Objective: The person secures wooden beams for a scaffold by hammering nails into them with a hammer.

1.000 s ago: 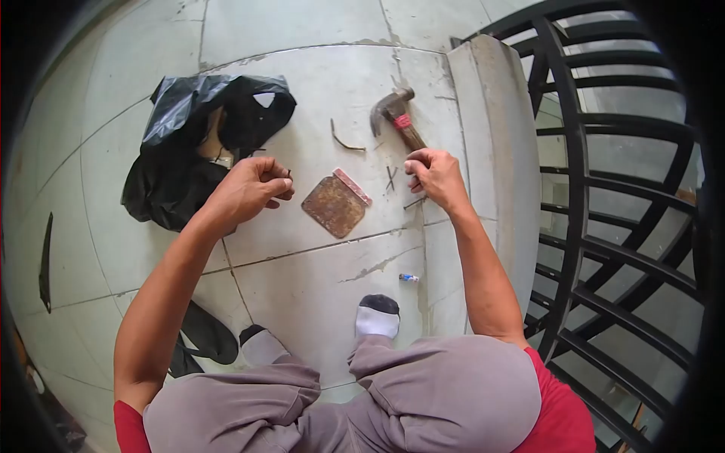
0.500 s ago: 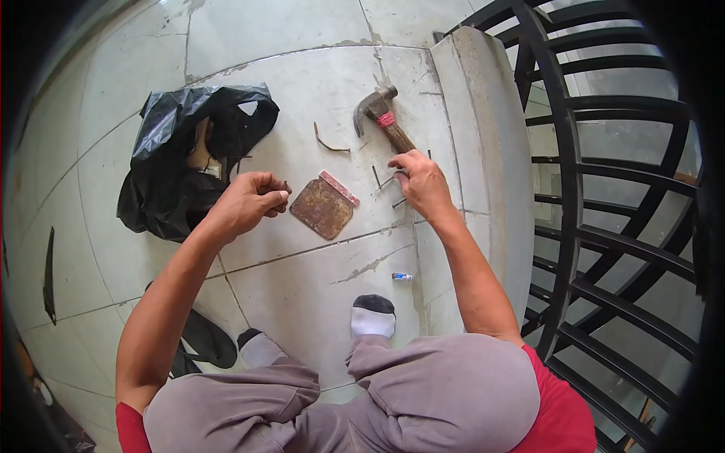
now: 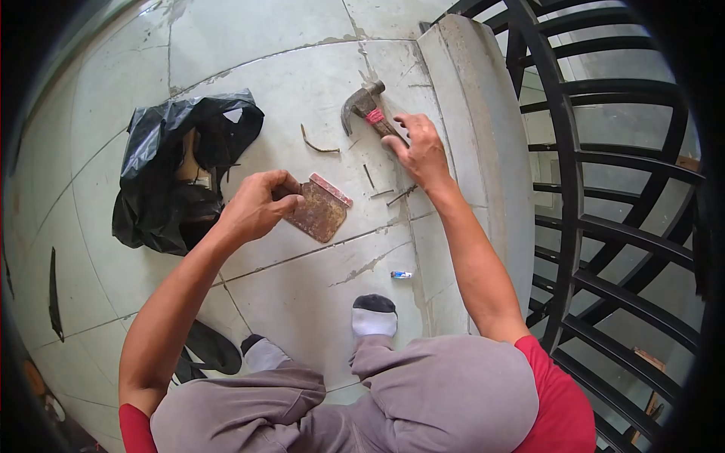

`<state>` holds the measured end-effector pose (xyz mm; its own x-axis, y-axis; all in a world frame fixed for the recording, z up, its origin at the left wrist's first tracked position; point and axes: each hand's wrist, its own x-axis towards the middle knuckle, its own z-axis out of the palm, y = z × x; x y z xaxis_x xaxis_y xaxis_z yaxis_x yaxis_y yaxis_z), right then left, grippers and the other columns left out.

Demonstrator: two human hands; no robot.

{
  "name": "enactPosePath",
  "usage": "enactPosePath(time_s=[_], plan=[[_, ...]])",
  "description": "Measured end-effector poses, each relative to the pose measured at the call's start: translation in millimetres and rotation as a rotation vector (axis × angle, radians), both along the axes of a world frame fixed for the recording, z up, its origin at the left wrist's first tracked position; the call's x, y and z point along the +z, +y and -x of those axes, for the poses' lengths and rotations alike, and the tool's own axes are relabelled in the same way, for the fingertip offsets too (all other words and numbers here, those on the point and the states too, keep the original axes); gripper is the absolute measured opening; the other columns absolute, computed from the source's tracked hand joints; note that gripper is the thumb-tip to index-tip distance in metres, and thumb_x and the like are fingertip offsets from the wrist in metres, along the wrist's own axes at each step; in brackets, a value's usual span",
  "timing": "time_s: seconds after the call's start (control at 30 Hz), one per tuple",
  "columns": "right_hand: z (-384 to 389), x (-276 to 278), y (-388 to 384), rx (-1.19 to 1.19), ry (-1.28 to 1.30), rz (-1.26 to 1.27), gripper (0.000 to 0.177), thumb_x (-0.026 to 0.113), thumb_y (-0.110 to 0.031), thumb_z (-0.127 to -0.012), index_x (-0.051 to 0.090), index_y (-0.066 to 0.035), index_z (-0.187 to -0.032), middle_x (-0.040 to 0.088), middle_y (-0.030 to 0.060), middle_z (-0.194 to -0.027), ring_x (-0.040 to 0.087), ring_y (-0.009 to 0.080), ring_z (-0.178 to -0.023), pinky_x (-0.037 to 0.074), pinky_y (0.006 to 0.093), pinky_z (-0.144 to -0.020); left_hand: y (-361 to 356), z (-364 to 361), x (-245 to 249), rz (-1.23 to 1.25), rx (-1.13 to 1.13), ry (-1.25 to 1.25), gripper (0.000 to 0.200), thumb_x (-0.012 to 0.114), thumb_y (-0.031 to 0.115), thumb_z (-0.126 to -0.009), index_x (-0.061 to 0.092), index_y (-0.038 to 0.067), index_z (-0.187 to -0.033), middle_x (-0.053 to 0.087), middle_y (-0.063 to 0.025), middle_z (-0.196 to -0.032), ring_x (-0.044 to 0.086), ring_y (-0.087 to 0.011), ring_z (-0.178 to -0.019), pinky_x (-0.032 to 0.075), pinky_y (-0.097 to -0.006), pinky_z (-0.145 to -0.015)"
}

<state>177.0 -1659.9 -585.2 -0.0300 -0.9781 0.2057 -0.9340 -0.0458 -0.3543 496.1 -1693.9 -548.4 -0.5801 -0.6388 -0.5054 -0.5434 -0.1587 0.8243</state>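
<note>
The left hand (image 3: 260, 208) is curled nearly into a fist, thumb pressed against the forefinger, with its fingertips at the left corner of a rusty metal plate (image 3: 323, 214). Whether something small is pinched between them cannot be made out. The plate lies flat on the tiled floor (image 3: 317, 294), a paler reddish strip running along its upper right edge. The right hand (image 3: 419, 147) lies palm down over the handle of a hammer (image 3: 361, 106), fingers bent across it and the thumb on the near side. The handle is hidden under the palm, so it is not clear whether the grip is closed. The hammer's claw head and a red band just behind it stick out beyond the fingers, resting on the floor close to a raised concrete curb (image 3: 468, 113). Between the two hands, a few loose nails (image 3: 381, 194) lie on the tile just right of the plate, and a bent rusty nail (image 3: 313, 145) lies beyond them, left of the hammer head. A crumpled black plastic bag (image 3: 170, 170) sits left of the left hand. Nearer the person, a small blue and white object (image 3: 402, 275) lies on the floor ahead of a foot in a white sock (image 3: 375, 317), and a black sandal (image 3: 205, 349) lies by the other foot. A black metal gate (image 3: 604, 189) stands past the curb on the right.
</note>
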Motion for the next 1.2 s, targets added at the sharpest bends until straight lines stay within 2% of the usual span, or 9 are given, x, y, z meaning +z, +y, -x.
enactPosePath(time_s=[0.1, 0.27, 0.37, 0.43, 0.6, 0.67, 0.77, 1.0, 1.2], plan=[[4.0, 8.9, 19.4, -0.13, -0.175, -0.129, 0.029, 0.072, -0.016, -0.086, 0.065, -0.003, -0.11, 0.065, 0.0148, -0.104, 0.063, 0.0332, -0.094, 0.052, 0.042, -0.083, 3.3, -10.1, -18.3, -0.095, 0.043, 0.037, 0.014, 0.065, 0.011, -0.091, 0.065, -0.002, -0.097, 0.068, -0.0044, -0.084, 0.061, -0.0104, -0.077, 0.051, -0.027, -0.074], [-14.9, 11.3, 18.3, -0.064, 0.003, 0.223, 0.01, 0.068, -0.013, -0.088, 0.069, -0.004, -0.095, 0.066, 0.0152, -0.092, 0.065, 0.0335, -0.083, 0.053, 0.0433, -0.076, 4.0, -10.0, -25.0, -0.142, 0.098, 0.07, 0.017, 0.067, 0.013, -0.091, 0.066, -0.003, -0.096, 0.069, -0.007, -0.083, 0.065, -0.0126, -0.078, 0.052, -0.0281, -0.074], [-31.9, 14.7, 21.9, -0.096, -0.124, -0.042, 0.018, 0.072, -0.02, -0.085, 0.07, -0.004, -0.094, 0.068, 0.018, -0.09, 0.067, 0.0352, -0.082, 0.053, 0.0437, -0.075, 3.3, -10.3, -25.4, -0.16, 0.12, 0.105, 0.018, 0.067, 0.014, -0.091, 0.066, -0.003, -0.096, 0.069, -0.007, -0.083, 0.065, -0.012, -0.077, 0.052, -0.0276, -0.074], [-47.6, 15.0, 24.8, -0.177, -0.2, -0.447, 0.027, 0.076, -0.029, -0.081, 0.073, -0.003, -0.089, 0.07, 0.0197, -0.084, 0.069, 0.0359, -0.08, 0.054, 0.0431, -0.075, 5.6, -10.1, -23.9, -0.161, 0.127, 0.113, 0.018, 0.067, 0.014, -0.091, 0.066, -0.003, -0.096, 0.069, -0.0072, -0.083, 0.065, -0.0118, -0.077, 0.052, -0.0276, -0.074], [-48.0, -7.5, 28.5, -0.149, -0.168, -0.396, 0.029, 0.075, -0.031, -0.081, 0.074, -0.002, -0.083, 0.071, 0.0172, -0.076, 0.07, 0.032, -0.073, 0.055, 0.0399, -0.071, 12.6, -9.4, -22.8, -0.096, 0.059, 0.052, 0.015, 0.067, 0.012, -0.092, 0.064, -0.002, -0.095, 0.067, -0.0039, -0.082, 0.06, -0.01, -0.076, 0.05, -0.0263, -0.072], [-34.5, 3.3, 22.8, -0.231, -0.489, -0.578, 0.025, 0.073, -0.027, -0.083, 0.075, -0.001, -0.085, 0.072, 0.0133, -0.074, 0.07, 0.0237, -0.07, 0.054, 0.0356, -0.069, 14.7, -9.1, -21.8, -0.103, 0.04, 0.04, 0.015, 0.066, 0.012, -0.092, 0.064, -0.002, -0.095, 0.067, -0.004, -0.083, 0.06, -0.0101, -0.076, 0.05, -0.0265, -0.072], [-21.0, 11.6, 19.2, -0.31, -0.576, -0.631, 0.024, 0.072, -0.024, -0.084, 0.075, 0.0, -0.086, 0.072, 0.0094, -0.072, 0.068, 0.0167, -0.068, 0.053, 0.0323, -0.068, 15.4, -9.3, -24.2, -0.113, 0.02, 0.03, 0.015, 0.066, 0.012, -0.092, 0.064, -0.002, -0.095, 0.067, -0.0042, -0.083, 0.06, -0.0103, -0.076, 0.05, -0.0266, -0.073], [-14.6, 14.0, 50.7, -0.186, -0.283, -0.225, 0.012, 0.07, -0.011, -0.083, 0.073, -0.003, -0.091, 0.071, 0.0164, -0.086, 0.068, 0.0345, -0.078, 0.053, 0.0381, -0.074, 12.7, -9.8, -26.5, -0.112, 0.05, 0.03, 0.015, 0.066, 0.012, -0.091, 0.065, -0.002, -0.095, 0.067, -0.0048, -0.084, 0.061, -0.0111, -0.078, 0.05, -0.0276, -0.074], [-22.8, 8.5, 73.7, -0.023, -0.222, -0.278, 0.012, 0.074, -0.009, -0.08, 0.071, -0.005, -0.092, 0.065, 0.0114, -0.091, 0.066, 0.0316, -0.083, 0.053, 0.039, -0.073, 11.3, -3.2, -23.1, 0.019, -0.003, -0.032, 0.017, 0.067, 0.012, -0.09, 0.065, -0.003, -0.097, 0.067, -0.0063, -0.084, 0.063, -0.0116, -0.079, 0.05, -0.0288, -0.074]])
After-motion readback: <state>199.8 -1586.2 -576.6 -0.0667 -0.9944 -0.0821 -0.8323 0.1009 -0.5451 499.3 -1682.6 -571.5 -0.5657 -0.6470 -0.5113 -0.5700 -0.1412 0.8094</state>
